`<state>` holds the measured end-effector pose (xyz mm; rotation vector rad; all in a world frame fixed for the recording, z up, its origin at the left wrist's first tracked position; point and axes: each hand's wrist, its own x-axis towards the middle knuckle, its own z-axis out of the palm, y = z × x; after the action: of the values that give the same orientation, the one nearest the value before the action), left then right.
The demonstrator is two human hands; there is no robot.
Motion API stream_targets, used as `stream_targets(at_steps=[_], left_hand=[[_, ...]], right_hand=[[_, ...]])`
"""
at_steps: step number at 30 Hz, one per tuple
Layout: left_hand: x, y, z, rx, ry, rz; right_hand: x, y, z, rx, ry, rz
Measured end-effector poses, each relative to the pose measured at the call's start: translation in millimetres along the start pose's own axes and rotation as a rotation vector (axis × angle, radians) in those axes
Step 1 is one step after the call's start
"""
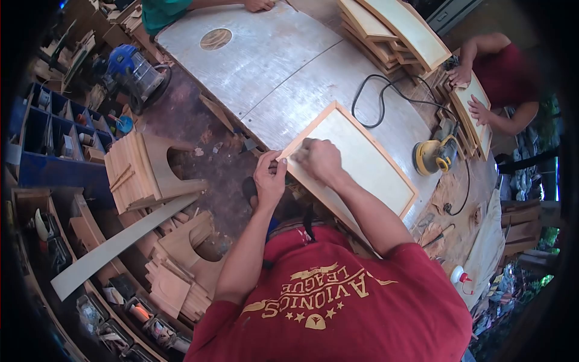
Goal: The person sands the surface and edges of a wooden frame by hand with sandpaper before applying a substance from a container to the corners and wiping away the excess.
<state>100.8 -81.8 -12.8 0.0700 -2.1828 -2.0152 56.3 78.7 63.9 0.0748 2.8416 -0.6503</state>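
Observation:
A framed wooden panel [368, 161], pale in the middle with a raised orange-brown edge strip, lies slanted at the near edge of the table. My left hand [269, 174] is closed at its near left corner, thumb and fingers pinching the frame. Just to the right, my right hand [322, 159] is closed and pressed down on the inner side of the left frame strip. Its fingers are blurred, and a greyish thing under them is too smeared to name. A yellow and black power sander [435, 154] rests right of the panel.
Metal-topped worktable [283, 57] with a black cord [381, 99]. Stacked framed panels [392, 30] stand at the back. Co-workers' hands [479, 110] rest on another panel at right. Left are curved wooden parts [151, 169], a blue vacuum [134, 72] and a bin rack [60, 133].

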Motion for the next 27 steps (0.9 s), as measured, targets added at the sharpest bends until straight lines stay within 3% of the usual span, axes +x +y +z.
stream_targets(at_steps=[3, 4, 7, 10, 11, 13, 17, 21, 23, 27], left_hand=[[1.2, -3.1, -1.8, 0.019, -0.013, 0.019], [-0.3, -3.2, -3.0, 0.033, -0.015, 0.026], [-0.4, 0.0, -3.4, 0.007, -0.023, 0.004], [-0.6, -7.2, -0.5, -0.035, -0.003, -0.014], [-1.2, -5.8, -0.8, -0.008, -0.011, -0.025], [0.7, -0.1, -3.2, 0.042, -0.024, -0.046], [0.1, 5.3, -5.7, 0.022, -0.040, -0.023], [-0.5, 0.4, -3.2, 0.040, -0.032, -0.041], [1.7, 1.2, -4.2, 0.031, -0.040, -0.048], [1.8, 2.3, -4.8, 0.060, -0.045, -0.024]], right_hand=[[15.7, 15.1, -22.0, 0.014, -0.013, 0.018], [23.6, 15.5, -43.8, 0.124, -0.070, 0.177], [30.3, 20.9, -65.5, 0.269, -0.087, 0.381], [10.8, 20.9, 9.2, 0.020, 0.053, 0.034], [-2.8, -1.1, -3.2, 0.005, -0.049, 0.028], [12.6, 18.8, -7.0, -0.008, 0.049, -0.009], [53.2, 59.0, -75.9, 0.210, 0.110, 0.346], [30.4, 28.8, -14.7, 0.026, 0.187, 0.138], [2.6, 5.4, -7.4, 0.093, 0.023, 0.041], [27.8, 36.1, -41.5, 0.210, 0.034, 0.224]])
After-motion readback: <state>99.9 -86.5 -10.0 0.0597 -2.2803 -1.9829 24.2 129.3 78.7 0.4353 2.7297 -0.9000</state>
